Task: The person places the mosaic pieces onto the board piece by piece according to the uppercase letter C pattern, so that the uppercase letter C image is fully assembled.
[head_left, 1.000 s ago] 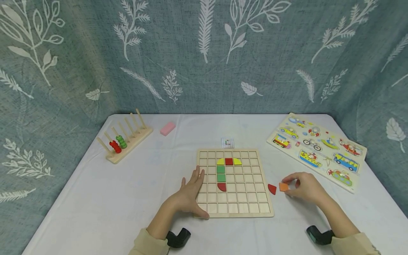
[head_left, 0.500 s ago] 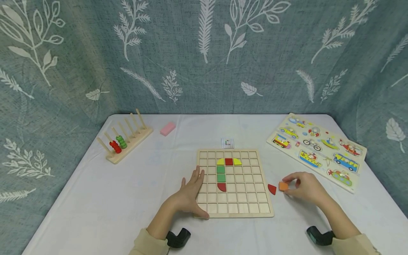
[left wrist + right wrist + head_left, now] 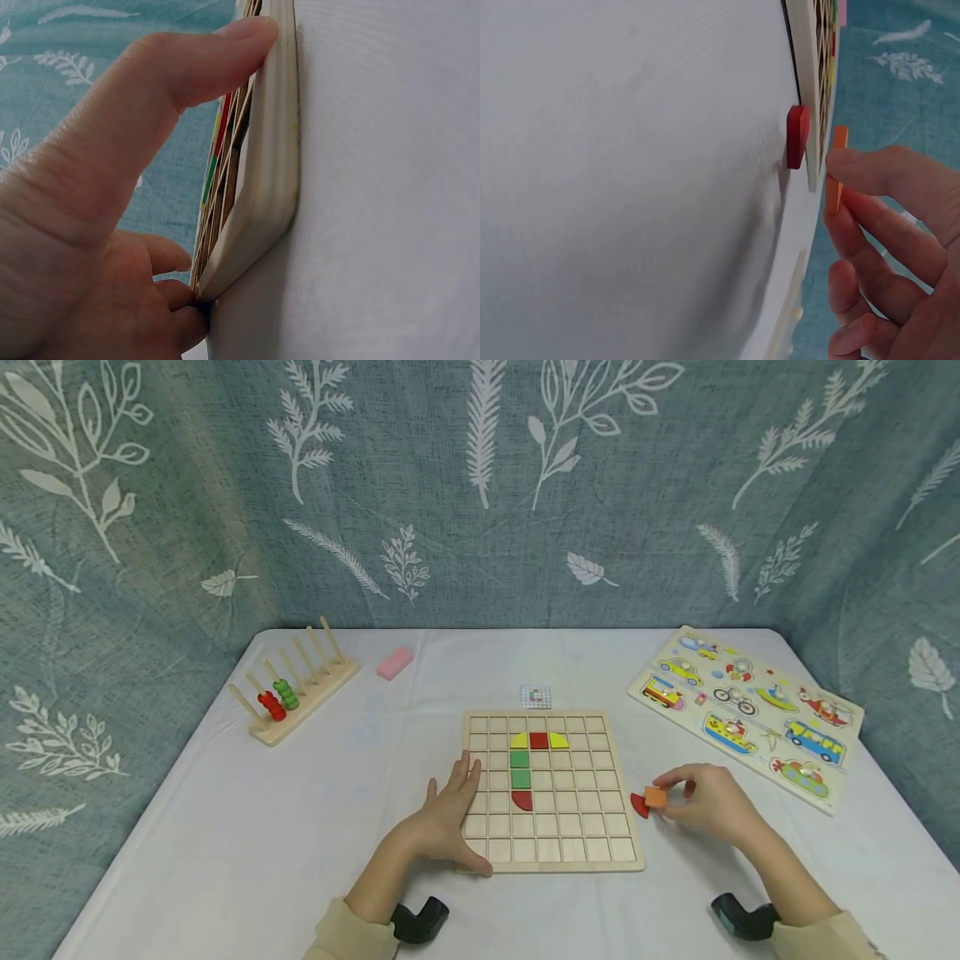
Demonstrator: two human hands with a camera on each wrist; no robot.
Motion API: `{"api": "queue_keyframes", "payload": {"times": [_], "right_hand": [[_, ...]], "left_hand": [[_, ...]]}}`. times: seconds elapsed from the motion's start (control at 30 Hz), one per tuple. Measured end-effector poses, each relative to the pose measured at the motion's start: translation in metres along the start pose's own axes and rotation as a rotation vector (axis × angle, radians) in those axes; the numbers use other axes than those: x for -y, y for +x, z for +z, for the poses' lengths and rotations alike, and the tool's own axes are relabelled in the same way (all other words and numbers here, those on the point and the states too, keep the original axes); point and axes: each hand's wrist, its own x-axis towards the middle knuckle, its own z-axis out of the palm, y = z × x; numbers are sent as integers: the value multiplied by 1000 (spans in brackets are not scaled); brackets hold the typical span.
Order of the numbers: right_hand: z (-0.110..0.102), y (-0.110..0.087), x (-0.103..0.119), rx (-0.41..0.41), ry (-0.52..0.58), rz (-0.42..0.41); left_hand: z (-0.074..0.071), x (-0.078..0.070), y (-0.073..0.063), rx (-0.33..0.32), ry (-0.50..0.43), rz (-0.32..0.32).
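Observation:
A wooden grid board (image 3: 585, 852) lies in the middle of the table, with yellow, red and green tiles (image 3: 520, 768) set in some of its cells. My left hand (image 3: 438, 822) rests on the board's left side, fingers spread; in the left wrist view the thumb (image 3: 202, 64) lies over the near edge. Right of the board, my right hand (image 3: 712, 802) pinches an orange square tile (image 3: 656, 797) between thumb and fingers, and the right wrist view shows it raised above the cloth. A red quarter-round tile (image 3: 639, 806) lies beside the board's right edge, partly overlapped by the orange one.
A small pattern card (image 3: 536, 697) lies behind the board. At the back left stand a peg rack (image 3: 307, 697) with red and green beads and a pink block (image 3: 394, 662). A vehicle puzzle board (image 3: 750, 710) lies at the back right.
My right hand has moved a little left with the orange tile, which now overlaps the red tile in the head view. My left hand has stayed in place.

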Motion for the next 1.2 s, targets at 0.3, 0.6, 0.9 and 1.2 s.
{"api": "queue_keyframes", "payload": {"times": [0.3,0.6,0.9,1.2], "right_hand": [[6,1,14,16,22,-5],[13,3,23,14,48,-37],[18,5,35,17,94,-63],[24,9,44,26,131,-94]], "left_hand": [[0,0,0,2,-8,-5],[1,1,0,2,-10,-8],[1,2,1,9,-9,-2],[1,2,1,5,-6,-2]]}}
